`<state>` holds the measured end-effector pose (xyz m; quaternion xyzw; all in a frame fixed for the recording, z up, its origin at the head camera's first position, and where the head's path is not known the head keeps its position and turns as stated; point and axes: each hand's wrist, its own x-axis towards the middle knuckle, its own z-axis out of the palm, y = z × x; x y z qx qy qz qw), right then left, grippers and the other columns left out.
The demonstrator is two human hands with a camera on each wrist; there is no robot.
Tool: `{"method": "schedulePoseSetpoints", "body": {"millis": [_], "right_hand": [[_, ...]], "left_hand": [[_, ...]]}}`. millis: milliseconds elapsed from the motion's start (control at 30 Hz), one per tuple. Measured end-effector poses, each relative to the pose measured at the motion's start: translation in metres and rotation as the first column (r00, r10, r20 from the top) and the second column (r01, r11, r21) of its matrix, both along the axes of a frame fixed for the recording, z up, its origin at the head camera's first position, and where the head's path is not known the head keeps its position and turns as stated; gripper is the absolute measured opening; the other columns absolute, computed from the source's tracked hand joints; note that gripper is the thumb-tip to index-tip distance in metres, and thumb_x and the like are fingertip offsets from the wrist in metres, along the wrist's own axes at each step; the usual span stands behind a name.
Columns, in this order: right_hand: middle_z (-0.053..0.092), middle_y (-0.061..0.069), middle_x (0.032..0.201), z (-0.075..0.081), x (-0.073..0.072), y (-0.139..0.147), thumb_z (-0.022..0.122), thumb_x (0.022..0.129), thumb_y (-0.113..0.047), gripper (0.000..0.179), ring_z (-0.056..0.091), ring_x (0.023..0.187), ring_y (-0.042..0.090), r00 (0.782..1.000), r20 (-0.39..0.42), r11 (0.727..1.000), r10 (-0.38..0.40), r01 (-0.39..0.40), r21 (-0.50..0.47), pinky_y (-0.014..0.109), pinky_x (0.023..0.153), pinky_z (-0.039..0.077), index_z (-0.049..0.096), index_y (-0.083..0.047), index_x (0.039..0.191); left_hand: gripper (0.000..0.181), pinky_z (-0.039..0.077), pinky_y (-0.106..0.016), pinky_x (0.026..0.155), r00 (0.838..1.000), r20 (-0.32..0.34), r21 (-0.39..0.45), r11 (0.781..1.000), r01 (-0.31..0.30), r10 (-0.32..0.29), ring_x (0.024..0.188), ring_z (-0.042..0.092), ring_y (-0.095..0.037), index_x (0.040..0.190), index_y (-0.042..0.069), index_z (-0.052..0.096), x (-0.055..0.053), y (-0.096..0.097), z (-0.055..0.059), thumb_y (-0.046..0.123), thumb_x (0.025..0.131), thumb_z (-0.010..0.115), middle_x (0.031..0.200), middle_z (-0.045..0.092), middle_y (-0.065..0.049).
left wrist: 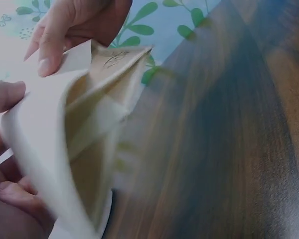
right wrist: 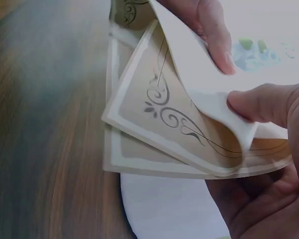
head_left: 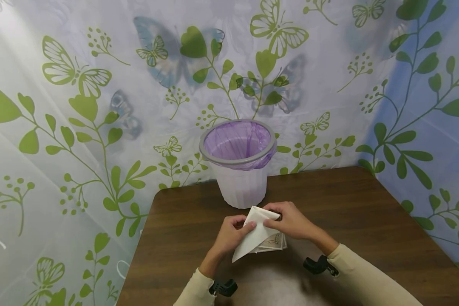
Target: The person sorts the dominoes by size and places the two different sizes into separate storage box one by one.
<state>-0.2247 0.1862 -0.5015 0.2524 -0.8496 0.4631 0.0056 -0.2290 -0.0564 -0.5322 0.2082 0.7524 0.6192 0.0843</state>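
Note:
Both hands hold a small stack of folded paper sheets above the table. The outer side is plain white; a tan printed side with a pale border and dark scrollwork shows beneath the fold. My left hand pinches the left edge, thumb on the white face. On the right edge, my right hand pinches the paper with its thumb on top and fingers behind. In the left wrist view the sheets bow apart, leaving a gap between layers. In the right wrist view the printed corners lie fanned at different angles.
A white waste bin with a grey rim and a purple bag liner stands at the back of the brown wooden table, just beyond the hands. Behind it hangs a curtain printed with leaves and butterflies.

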Motion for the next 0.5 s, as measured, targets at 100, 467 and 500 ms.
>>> {"method": "schedulePoseSetpoints", "body": {"millis": [100, 467, 500], "right_hand": [[0.072, -0.01, 0.089, 0.0, -0.0001, 0.0005, 0.079, 0.086, -0.02, 0.02, 0.065, 0.07, 0.009, 0.999, -0.029, 1.0, -0.03, 0.03, -0.007, 0.028, 0.059, 0.056, 0.073, -0.029, 0.104], [0.076, -0.01, 0.09, -0.0003, -0.0002, 0.0014, 0.077, 0.089, -0.016, 0.014, 0.07, 0.075, 0.004, 0.984, -0.176, 0.999, -0.008, 0.002, -0.037, 0.026, 0.063, 0.057, 0.079, -0.027, 0.097], [0.077, -0.009, 0.089, -0.001, -0.0007, 0.0015, 0.077, 0.089, -0.015, 0.014, 0.07, 0.075, 0.004, 0.978, -0.208, 0.999, 0.002, -0.009, -0.034, 0.024, 0.063, 0.056, 0.079, -0.027, 0.097]], "left_hand": [[0.019, 0.058, -0.027, 0.066, 0.999, 0.03, -0.026, 0.999, 0.033, -0.032, 0.075, 0.069, -0.01, 0.101, 0.009, 0.076, 0.0006, -0.0017, 0.001, 0.026, 0.094, 0.071, 0.092, 0.074, -0.007], [0.032, 0.052, -0.027, 0.054, 0.999, 0.038, -0.193, 0.98, 0.038, -0.031, 0.064, 0.062, -0.013, 0.089, 0.013, 0.078, 0.0028, -0.0016, -0.002, 0.039, 0.099, 0.063, 0.077, 0.072, -0.004], [0.034, 0.049, -0.026, 0.053, 0.998, 0.047, -0.194, 0.979, 0.058, -0.05, 0.061, 0.06, -0.012, 0.086, 0.012, 0.078, 0.0025, -0.0015, -0.0031, 0.039, 0.1, 0.061, 0.074, 0.07, -0.003]]}}
